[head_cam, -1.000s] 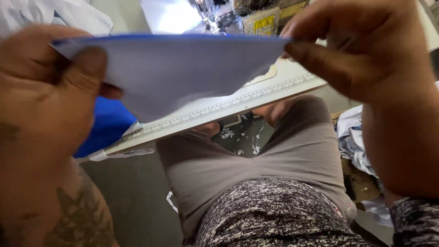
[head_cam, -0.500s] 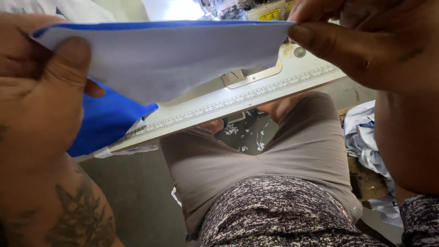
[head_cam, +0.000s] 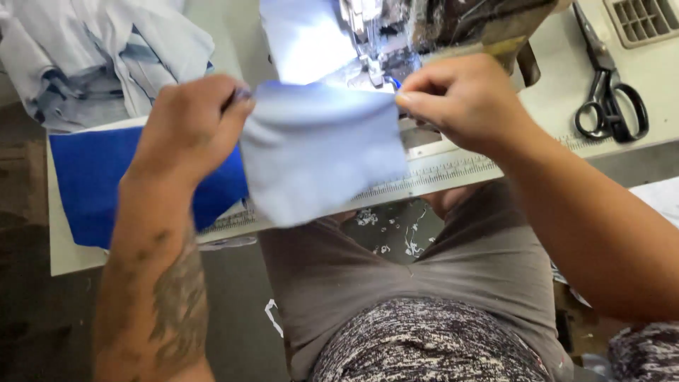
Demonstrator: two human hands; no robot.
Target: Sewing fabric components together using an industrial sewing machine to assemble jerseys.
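Observation:
A small pale blue fabric piece (head_cam: 322,152) hangs stretched between both hands over the front edge of the sewing table (head_cam: 544,106). My left hand (head_cam: 187,127) pinches its upper left corner. My right hand (head_cam: 463,99) pinches its upper right corner, just in front of the sewing machine's needle area (head_cam: 371,53), which is brightly lit. The cloth's lower part droops toward my lap.
A bright blue fabric sheet (head_cam: 99,180) lies on the table at the left, with a heap of pale striped cloth (head_cam: 99,56) behind it. Black-handled scissors (head_cam: 608,92) rest at the right. A ruler strip (head_cam: 438,177) runs along the table's front edge.
Both hands carried the fabric piece away from my face and down toward the machine. The hands have come closer together, so the cloth now hangs narrower and looser.

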